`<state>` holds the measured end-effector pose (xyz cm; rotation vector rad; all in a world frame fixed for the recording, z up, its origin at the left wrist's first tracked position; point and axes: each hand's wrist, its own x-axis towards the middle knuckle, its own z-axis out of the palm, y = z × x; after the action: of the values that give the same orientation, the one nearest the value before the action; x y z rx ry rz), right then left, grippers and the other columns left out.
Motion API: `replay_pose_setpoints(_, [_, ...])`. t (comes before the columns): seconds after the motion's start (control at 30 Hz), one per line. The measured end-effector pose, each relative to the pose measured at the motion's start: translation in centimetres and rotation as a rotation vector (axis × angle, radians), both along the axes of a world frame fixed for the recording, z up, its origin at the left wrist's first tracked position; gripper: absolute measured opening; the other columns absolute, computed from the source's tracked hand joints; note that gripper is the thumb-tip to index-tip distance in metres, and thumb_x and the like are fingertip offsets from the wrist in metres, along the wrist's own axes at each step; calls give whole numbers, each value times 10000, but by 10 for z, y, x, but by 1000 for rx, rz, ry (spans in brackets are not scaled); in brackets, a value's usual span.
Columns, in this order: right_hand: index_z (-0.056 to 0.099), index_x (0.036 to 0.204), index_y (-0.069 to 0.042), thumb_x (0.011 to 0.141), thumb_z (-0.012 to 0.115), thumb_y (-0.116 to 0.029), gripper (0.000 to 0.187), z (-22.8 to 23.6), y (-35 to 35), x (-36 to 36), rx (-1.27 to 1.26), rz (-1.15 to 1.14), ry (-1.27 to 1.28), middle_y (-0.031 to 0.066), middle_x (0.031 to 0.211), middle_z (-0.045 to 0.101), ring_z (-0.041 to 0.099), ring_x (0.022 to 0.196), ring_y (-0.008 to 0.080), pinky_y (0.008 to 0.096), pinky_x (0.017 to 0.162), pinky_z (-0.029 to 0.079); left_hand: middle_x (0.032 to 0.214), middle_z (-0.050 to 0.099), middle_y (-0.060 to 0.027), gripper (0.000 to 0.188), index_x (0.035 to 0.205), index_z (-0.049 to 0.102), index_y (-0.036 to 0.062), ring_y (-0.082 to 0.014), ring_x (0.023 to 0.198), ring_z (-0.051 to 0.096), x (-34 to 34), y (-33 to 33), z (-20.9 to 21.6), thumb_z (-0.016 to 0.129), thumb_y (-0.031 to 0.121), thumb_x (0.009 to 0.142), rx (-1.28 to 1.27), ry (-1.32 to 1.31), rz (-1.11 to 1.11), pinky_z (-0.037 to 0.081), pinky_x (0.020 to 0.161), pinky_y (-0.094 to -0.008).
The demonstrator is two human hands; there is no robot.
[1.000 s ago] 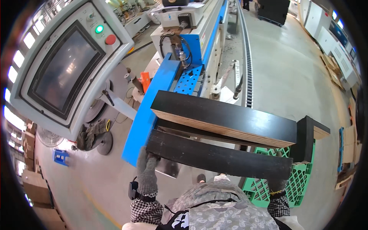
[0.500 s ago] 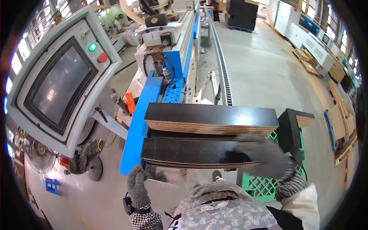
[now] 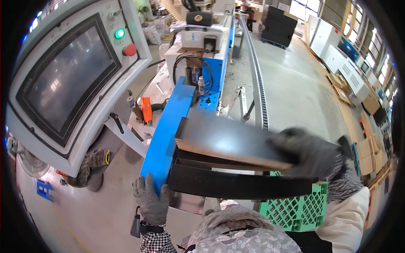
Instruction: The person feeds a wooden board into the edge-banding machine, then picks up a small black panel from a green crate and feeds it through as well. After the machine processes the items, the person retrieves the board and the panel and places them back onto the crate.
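- Right hand [image 3: 306, 154], gloved and blurred, lies flat on the top panel [image 3: 223, 141]; its grip is unclear.
- Left hand [image 3: 149, 200], fingers spread, presses the blue guide [image 3: 166, 126] beside the lower panel [image 3: 236, 185].
- Green crate [image 3: 295, 211] beneath; screen [image 3: 63, 80] far left.

Two black panels [image 3: 228, 141], one green crate [image 3: 295, 211], two gloved hands [image 3: 149, 202].

Gloved right hand [image 3: 306, 152] presses the top black board [image 3: 223, 141]; left hand [image 3: 149, 200] steadies below.

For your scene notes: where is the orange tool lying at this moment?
In the head view the orange tool lies left of centre on the machine bed, just left of the blue rail and below the control panel with its red button.
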<state>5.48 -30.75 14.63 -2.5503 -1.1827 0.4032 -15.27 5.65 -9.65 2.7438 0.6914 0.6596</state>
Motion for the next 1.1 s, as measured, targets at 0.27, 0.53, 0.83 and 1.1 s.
replay_pose_setpoints(0.27, [558, 1477, -354, 698, 888, -289, 849, -78, -67, 184, -459, -259, -185, 195, 1290, 601, 630, 1180, 396, 475, 999, 550, 1374, 532, -287, 631, 1388, 561, 28, -560, 1359, 439, 10, -7, 9, 766, 287, 850, -27, 190, 49, 337, 1152, -698])
replay_pose_setpoints(0.53, [555, 1492, -378, 773, 820, -383, 767, -188, 42, 207, -352, 131, -100, 161, 1138, 643, 687, 999, 325, 443, 803, 603, 1459, 501, -260, 548, 1385, 563, 38, -537, 1410, 404, 5, -8, 6, 591, 447, 1021, 48, 264, 72, 325, 1159, -664])
replay_pose_setpoints(0.83, [508, 1510, -312, 861, 758, -352, 697, -221, 99, 204, -520, 144, 3, 189, 1109, 627, 696, 950, 364, 455, 762, 596, 1418, 539, -246, 605, 1386, 613, 46, -536, 1326, 480, 13, -6, 18, 660, 495, 982, 14, 180, 10, 398, 1106, -683])
replay_pose_setpoints(1.1, [487, 1523, -303, 845, 782, -304, 740, -241, 97, 246, -451, 117, -121, 178, 1101, 635, 695, 938, 374, 478, 779, 598, 1423, 533, -247, 603, 1401, 598, 44, -539, 1323, 481, 15, -5, 23, 657, 475, 984, 5, 237, 13, 401, 1108, -685])
